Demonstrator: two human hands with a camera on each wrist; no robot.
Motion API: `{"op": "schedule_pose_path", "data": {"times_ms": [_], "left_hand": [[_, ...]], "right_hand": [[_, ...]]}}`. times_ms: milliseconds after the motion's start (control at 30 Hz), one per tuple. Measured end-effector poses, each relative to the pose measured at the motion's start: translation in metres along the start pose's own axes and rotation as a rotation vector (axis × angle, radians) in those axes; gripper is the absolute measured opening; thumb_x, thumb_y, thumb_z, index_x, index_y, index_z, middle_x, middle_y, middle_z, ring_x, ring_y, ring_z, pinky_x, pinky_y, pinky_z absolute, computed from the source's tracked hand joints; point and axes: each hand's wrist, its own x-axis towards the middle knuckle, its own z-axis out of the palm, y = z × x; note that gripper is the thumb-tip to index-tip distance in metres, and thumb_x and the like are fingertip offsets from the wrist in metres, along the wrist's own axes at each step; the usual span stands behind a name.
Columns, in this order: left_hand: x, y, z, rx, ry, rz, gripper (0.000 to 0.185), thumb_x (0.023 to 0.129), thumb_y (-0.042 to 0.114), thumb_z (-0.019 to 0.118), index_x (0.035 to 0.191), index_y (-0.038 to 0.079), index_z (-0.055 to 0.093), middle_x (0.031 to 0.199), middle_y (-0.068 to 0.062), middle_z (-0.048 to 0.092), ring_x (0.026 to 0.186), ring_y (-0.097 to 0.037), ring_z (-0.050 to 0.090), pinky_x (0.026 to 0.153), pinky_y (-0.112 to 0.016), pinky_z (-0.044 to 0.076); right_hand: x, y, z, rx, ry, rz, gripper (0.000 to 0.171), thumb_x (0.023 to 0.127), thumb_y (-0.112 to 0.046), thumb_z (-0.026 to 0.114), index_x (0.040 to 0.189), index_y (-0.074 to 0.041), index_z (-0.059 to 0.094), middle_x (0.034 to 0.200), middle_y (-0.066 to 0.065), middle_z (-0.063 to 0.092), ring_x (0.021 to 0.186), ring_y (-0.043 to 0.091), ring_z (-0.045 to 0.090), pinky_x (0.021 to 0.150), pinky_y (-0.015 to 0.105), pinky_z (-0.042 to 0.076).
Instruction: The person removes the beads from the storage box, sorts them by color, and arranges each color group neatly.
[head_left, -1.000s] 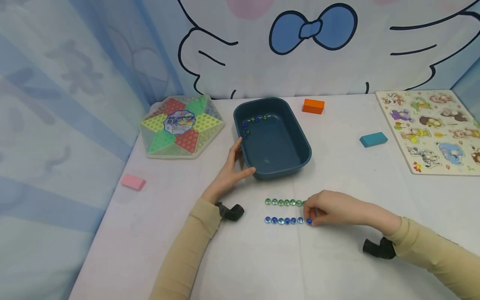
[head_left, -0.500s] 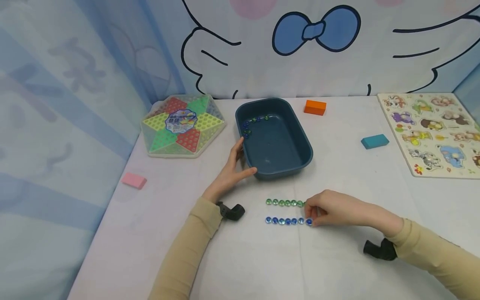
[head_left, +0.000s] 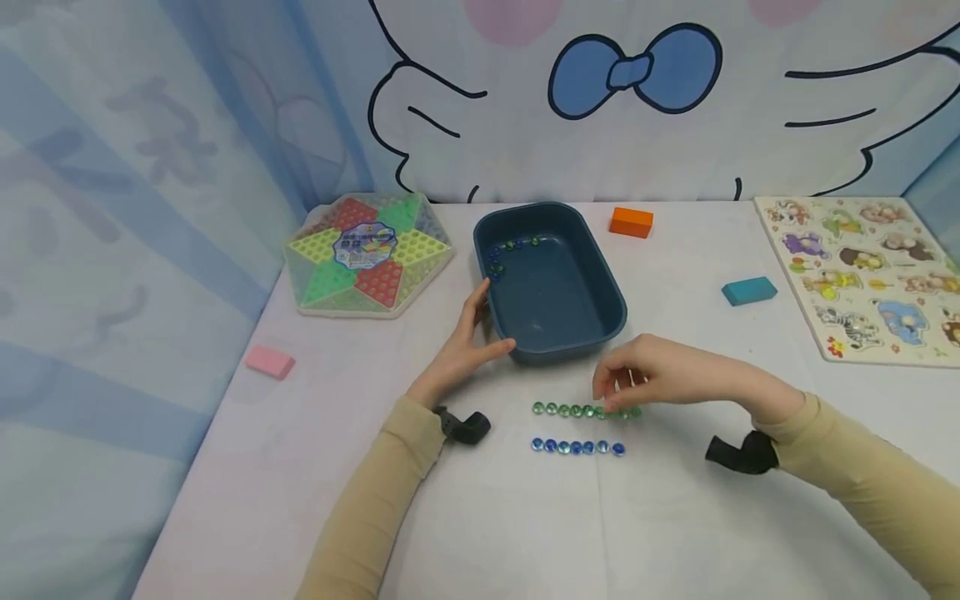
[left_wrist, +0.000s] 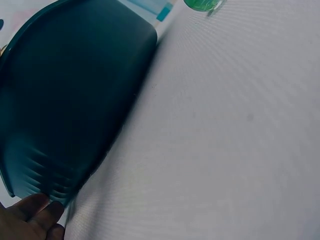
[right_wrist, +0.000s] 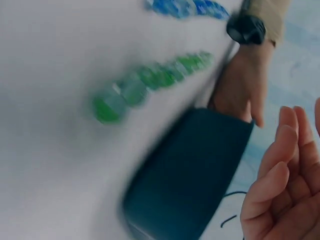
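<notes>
My left hand (head_left: 459, 352) touches the left side and near corner of a dark blue plastic tub (head_left: 558, 292), its thumb and fingers spread. In the left wrist view, fingertips (left_wrist: 47, 212) rest against the tub's ribbed wall. Several blue and green glass marbles (head_left: 510, 246) lie along the tub's far left part. My right hand (head_left: 663, 375) is over a row of green marbles (head_left: 576, 411), partly hiding its right part. In the right wrist view its loosely bent fingers (right_wrist: 272, 185) hold nothing visible. Nearer lies a row of blue marbles (head_left: 576, 448).
A hexagonal Chinese checkers box (head_left: 367, 254) is left of the tub. Around the white table lie a pink block (head_left: 270, 362), an orange block (head_left: 632, 222) and a teal block (head_left: 749, 291). An animal puzzle board (head_left: 862, 279) is at right.
My right hand has let go of the blue marble at the right end of the blue row and moved away from me, over the green row. My left hand stays at the tub.
</notes>
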Motion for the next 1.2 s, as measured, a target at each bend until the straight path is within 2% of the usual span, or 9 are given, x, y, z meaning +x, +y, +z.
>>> {"op": "schedule_pose_path", "data": {"times_ms": [133, 300, 433, 600, 800, 967, 1200], "left_hand": [[0.0, -0.001, 0.001, -0.002, 0.001, 0.005, 0.092, 0.083, 0.033, 0.067, 0.146, 0.039, 0.001, 0.155, -0.003, 0.007, 0.141, -0.025, 0.015, 0.114, -0.049, 0.013], [0.0, -0.003, 0.002, -0.006, 0.001, 0.005, 0.092, 0.084, 0.028, 0.066, 0.147, 0.037, 0.001, 0.155, -0.003, 0.008, 0.141, -0.025, 0.014, 0.114, -0.048, 0.013], [-0.001, -0.003, 0.003, -0.013, 0.003, 0.005, 0.091, 0.084, 0.029, 0.066, 0.147, 0.037, 0.001, 0.155, -0.002, 0.008, 0.142, -0.022, 0.013, 0.114, -0.045, 0.014], [-0.002, -0.002, 0.004, -0.015, 0.004, 0.002, 0.092, 0.084, 0.028, 0.066, 0.147, 0.036, 0.0, 0.155, -0.003, 0.008, 0.142, -0.024, 0.013, 0.114, -0.047, 0.013], [-0.002, -0.002, 0.003, -0.009, 0.009, -0.008, 0.09, 0.084, 0.03, 0.066, 0.147, 0.038, 0.001, 0.155, -0.002, 0.009, 0.141, -0.023, 0.014, 0.114, -0.047, 0.015], [-0.002, 0.0, 0.002, -0.011, 0.006, -0.007, 0.09, 0.084, 0.032, 0.066, 0.146, 0.039, 0.001, 0.155, 0.0, 0.008, 0.141, -0.023, 0.014, 0.114, -0.048, 0.015], [-0.002, 0.004, 0.001, -0.032, -0.012, -0.045, 0.09, 0.086, 0.024, 0.064, 0.147, 0.036, -0.001, 0.155, 0.001, 0.004, 0.142, -0.023, 0.012, 0.114, -0.049, 0.013]], "right_hand": [[0.015, -0.003, -0.021, 0.081, 0.048, -0.057, 0.014, 0.088, -0.022, 0.062, 0.096, -0.012, 0.066, 0.081, -0.004, 0.062, 0.069, 0.012, 0.054, 0.061, 0.023, 0.048], [0.039, -0.005, -0.047, 0.139, 0.101, -0.04, 0.017, 0.09, -0.018, 0.061, 0.102, -0.006, 0.064, 0.088, 0.007, 0.063, 0.072, 0.02, 0.057, 0.066, 0.03, 0.053], [0.058, -0.005, -0.065, 0.116, 0.154, -0.02, 0.02, 0.09, -0.02, 0.061, 0.104, -0.006, 0.063, 0.087, 0.007, 0.063, 0.071, 0.022, 0.056, 0.065, 0.03, 0.052], [0.079, -0.004, -0.081, 0.147, 0.187, 0.012, 0.024, 0.09, -0.023, 0.06, 0.106, -0.006, 0.063, 0.09, 0.006, 0.064, 0.073, 0.023, 0.056, 0.066, 0.031, 0.05], [0.107, 0.0, -0.091, 0.167, 0.223, 0.036, 0.026, 0.091, -0.025, 0.059, 0.109, -0.007, 0.063, 0.093, 0.006, 0.064, 0.073, 0.025, 0.055, 0.067, 0.031, 0.049], [0.128, 0.009, -0.093, 0.167, 0.231, 0.055, 0.026, 0.09, -0.027, 0.06, 0.108, -0.009, 0.064, 0.088, 0.007, 0.064, 0.071, 0.025, 0.054, 0.067, 0.034, 0.048], [0.151, 0.02, -0.089, 0.114, 0.21, 0.057, 0.023, 0.089, -0.021, 0.062, 0.107, -0.006, 0.065, 0.089, 0.009, 0.064, 0.075, 0.03, 0.055, 0.067, 0.035, 0.05]]}}
